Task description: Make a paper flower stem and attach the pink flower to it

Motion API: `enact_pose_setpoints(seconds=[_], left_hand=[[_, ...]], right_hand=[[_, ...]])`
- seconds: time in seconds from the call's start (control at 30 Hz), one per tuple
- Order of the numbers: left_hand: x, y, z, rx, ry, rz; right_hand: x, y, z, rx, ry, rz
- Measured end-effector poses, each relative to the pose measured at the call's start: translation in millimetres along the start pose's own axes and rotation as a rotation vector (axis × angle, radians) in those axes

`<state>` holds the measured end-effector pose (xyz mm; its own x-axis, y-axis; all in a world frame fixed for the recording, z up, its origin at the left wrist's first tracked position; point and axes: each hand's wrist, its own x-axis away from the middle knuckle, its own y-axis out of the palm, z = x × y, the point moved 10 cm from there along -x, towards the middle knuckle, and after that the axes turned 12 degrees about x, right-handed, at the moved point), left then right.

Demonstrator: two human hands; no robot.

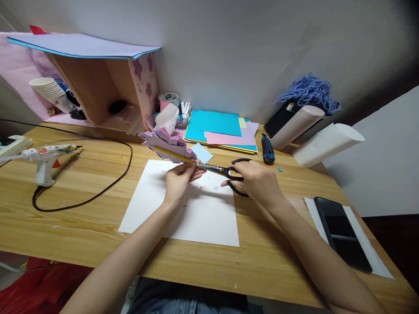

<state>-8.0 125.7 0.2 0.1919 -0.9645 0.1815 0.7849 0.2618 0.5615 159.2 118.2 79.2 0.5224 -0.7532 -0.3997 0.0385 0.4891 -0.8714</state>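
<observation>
My left hand (179, 182) is closed in a pinch on a folded purple paper piece (168, 144) with a yellow strip (168, 153) along its near side. It is held up above a white sheet (209, 220) marked with small coloured specks. Black-handled scissors (225, 171) are in my right hand (258, 181), with fingers and thumb at the handle loops. The blades point left, and their tips meet the end of the yellow strip at my left fingertips. Whether the blades are cutting into it I cannot tell. A light blue paper square (202, 153) lies just behind.
On the left are a glue gun (49, 159) with a looping black cable and an open cardboard box (144, 87). Coloured paper sheets (216, 124) are stacked at the back. To the right are a blue utility knife (267, 149), white rolls (327, 146) and a phone (342, 233).
</observation>
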Motion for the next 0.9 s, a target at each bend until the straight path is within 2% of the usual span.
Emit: enact_pose_setpoints(seconds=[0.37, 0.7, 0.8, 0.9], left_hand=[[-2, 0.5, -4, -0.005, -0.023, -0.011], [-3, -0.7, -2, -0.01, 0.001, 0.003], [-4, -1.6, 1, -0.032, 0.03, 0.005], [-6, -5.2, 5, -0.051, 0.062, 0.02]], right_hand=[[1, 8, 0, -0.009, 0.0, -0.072], [0, 8, 1, -0.053, 0.027, -0.041], [-1, 13, 3, -0.133, 0.064, -0.087], [-1, 23, 12, -0.259, 0.151, -0.205]])
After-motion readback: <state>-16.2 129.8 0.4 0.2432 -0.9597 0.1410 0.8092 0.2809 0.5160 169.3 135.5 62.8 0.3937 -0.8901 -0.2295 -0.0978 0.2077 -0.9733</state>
